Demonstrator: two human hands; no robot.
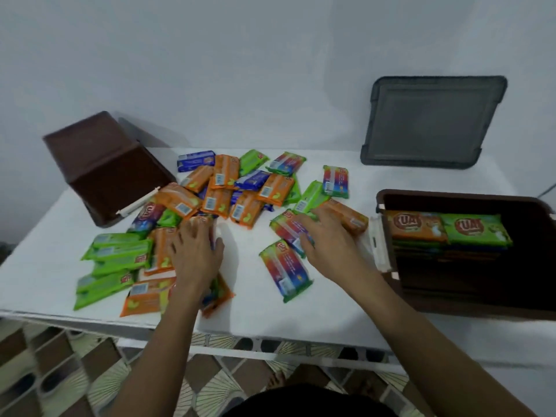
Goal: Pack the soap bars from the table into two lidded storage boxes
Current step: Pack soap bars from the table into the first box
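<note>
Orange wrappers lie under your left hand [195,251], which rests palm down, fingers spread, on the bars at the near edge of the pile; whether it grips any of them you cannot tell. Your right hand [326,236] lies over a rainbow bar [285,228], fingers curled on it and reaching to an orange bar [350,216] just beyond, though a firm grip is not clear through the blur. Another rainbow bar [285,270] lies loose just nearer you. The remaining soap bars [228,188], orange, green, blue and rainbow, are scattered across the middle and left of the white surface [45,251]. At your right stands an open brown box [469,305], partly filled with stacked bars, an orange and a green one on top. At the far left a second brown box [102,164] sits tilted, and a grey lid [430,121] leans against the wall at the far right.
</note>
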